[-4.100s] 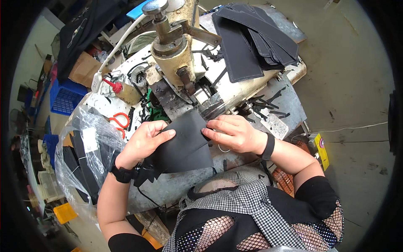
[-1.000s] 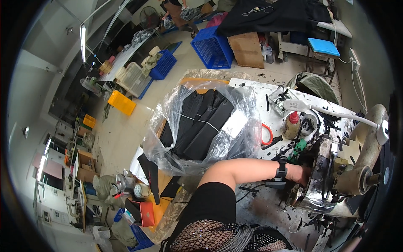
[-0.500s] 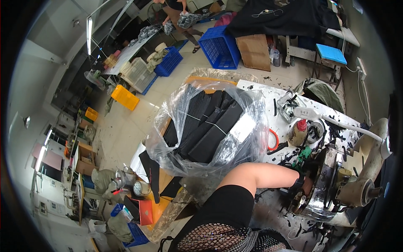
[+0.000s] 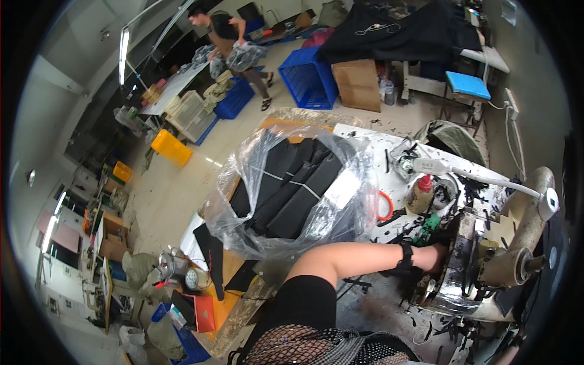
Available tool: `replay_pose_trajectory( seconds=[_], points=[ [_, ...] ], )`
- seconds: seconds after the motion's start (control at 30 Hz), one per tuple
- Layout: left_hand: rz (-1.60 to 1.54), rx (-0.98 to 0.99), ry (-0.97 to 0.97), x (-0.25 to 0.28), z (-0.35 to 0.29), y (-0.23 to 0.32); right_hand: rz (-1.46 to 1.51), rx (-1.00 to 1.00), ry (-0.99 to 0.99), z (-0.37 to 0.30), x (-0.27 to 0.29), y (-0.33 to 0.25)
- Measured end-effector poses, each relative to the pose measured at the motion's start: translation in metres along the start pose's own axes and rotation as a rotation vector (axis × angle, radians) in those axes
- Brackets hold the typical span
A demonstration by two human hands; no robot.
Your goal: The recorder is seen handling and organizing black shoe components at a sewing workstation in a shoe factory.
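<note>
My left arm reaches across the lower middle to the right, with a black band at the wrist. My left hand [image 4: 433,255] rests at the base of the sewing machine [image 4: 514,258], its fingers hidden behind the machine's edge. My right hand is out of view. Left of my arm, a clear plastic bag [image 4: 243,225] on the white table [image 4: 371,139] holds stacked black fabric pieces [image 4: 292,185]. Beyond my hand stand a bottle with a red cap [image 4: 421,193], orange-handled scissors [image 4: 385,207] and a white gooseneck lamp [image 4: 444,169].
Blue crates [image 4: 307,76], a cardboard box [image 4: 358,84] and a blue stool [image 4: 467,85] stand on the floor behind the table. Another person [image 4: 231,36] handles a bag at a far table. A yellow crate [image 4: 170,148] and clutter sit at the left.
Four seconds ago both hands pressed black fabric at the machine. The view has since swung left; only my left arm shows, still at the machine's base over the last second.
</note>
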State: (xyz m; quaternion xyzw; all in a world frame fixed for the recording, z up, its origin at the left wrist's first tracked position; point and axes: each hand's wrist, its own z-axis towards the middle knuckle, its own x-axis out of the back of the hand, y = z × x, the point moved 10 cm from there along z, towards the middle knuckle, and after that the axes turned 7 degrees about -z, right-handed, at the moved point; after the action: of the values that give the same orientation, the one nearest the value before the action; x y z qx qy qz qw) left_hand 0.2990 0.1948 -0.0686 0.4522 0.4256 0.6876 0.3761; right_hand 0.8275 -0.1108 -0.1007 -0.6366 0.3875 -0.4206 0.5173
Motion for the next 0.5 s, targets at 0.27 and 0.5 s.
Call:
replay_pose_trajectory(
  seconds=[0.27,0.5],
  points=[
    [0.143,-0.076,-0.202,-0.017,0.008,0.002,0.134,-0.009,-0.030,0.004,0.010,0.021],
    [0.104,0.049,-0.271,-0.026,0.011,-0.022,0.224,-0.011,-0.024,-0.001,0.022,0.033]
  ],
)
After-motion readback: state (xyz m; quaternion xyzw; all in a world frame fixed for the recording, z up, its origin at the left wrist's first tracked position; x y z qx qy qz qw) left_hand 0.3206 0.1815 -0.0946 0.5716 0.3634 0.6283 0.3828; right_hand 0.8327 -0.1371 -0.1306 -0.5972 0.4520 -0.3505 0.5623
